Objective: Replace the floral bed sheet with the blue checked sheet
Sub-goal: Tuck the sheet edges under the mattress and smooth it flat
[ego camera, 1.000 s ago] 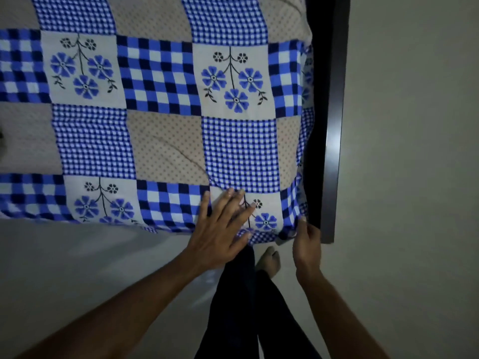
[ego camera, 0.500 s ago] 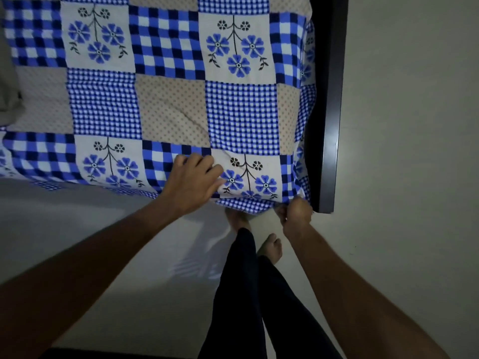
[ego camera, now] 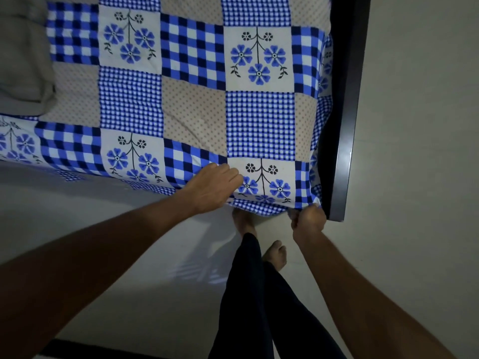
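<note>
Head view, looking down over one corner of a bed.

1. Right hand (ego camera: 308, 220): one. Closed in a fist round the corner of the blue checked sheet (ego camera: 260, 125), knuckles toward the camera. It sits just below the mattress corner, close beside the end of the dark bed frame (ego camera: 347, 112). The forearm is bare and runs in from the lower right.

2. Left hand (ego camera: 212, 189): one. It lies palm down on the sheet's near edge, with the back of the hand up and the fingers bent. The knuckles meet a flower panel. Whether it pinches the cloth or only presses it cannot be told. The forearm is bare and stretches in from the lower left.

3. Blue checked sheet: one. Spread flat over the mattress top, its near hem hanging a little over the side between the two hands, its right edge draped down against the frame. Patchwork print of large check, fine check, dotted beige and flower squares. Flower squares on the top face: five, the leftmost cut off by the picture's edge.

4. Grey cloth bundle (ego camera: 23, 60): one, lying on the sheet at the upper left.

5. Bare feet: two, one (ego camera: 243, 221) partly under the hem, the other (ego camera: 276, 253) just behind it, below dark trouser legs (ego camera: 248, 294).

6. Pale floor (ego camera: 414, 177), around the bed.
</note>
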### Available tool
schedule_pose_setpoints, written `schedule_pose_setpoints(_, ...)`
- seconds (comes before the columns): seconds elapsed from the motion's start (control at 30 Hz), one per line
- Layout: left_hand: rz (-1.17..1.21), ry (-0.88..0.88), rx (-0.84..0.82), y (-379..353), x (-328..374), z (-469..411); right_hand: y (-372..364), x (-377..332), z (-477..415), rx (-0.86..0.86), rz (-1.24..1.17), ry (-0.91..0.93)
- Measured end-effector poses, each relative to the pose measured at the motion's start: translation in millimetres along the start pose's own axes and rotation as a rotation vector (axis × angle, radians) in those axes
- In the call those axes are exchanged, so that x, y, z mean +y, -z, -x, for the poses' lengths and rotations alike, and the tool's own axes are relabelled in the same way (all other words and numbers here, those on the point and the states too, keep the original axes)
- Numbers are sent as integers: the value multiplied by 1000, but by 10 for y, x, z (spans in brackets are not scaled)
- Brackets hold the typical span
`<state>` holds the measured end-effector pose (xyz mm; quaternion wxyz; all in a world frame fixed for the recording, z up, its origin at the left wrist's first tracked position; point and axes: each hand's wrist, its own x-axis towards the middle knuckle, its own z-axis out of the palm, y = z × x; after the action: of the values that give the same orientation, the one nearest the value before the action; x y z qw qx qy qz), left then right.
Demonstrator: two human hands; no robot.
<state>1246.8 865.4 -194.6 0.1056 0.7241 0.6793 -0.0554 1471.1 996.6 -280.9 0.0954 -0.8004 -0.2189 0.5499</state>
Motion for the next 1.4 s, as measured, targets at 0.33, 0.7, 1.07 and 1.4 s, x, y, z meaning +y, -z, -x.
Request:
schedule_pose_setpoints(0.33,113,374,287,118,-373,161,-6,-139,142,-61,3,-2)
schedule_pose_setpoints(0.7,35,353,165,-308,-254,876,-902,-623,1360,-390,592,1608)
schedule_pose_setpoints(1.07,294,569,481,-41,-367,883,-1582,-192,1258,-637,1454,2049)
schedule_pose_setpoints(1.4,165,601,237,-27,-1034,-125,-1013,-394,1029,-915,949,2119)
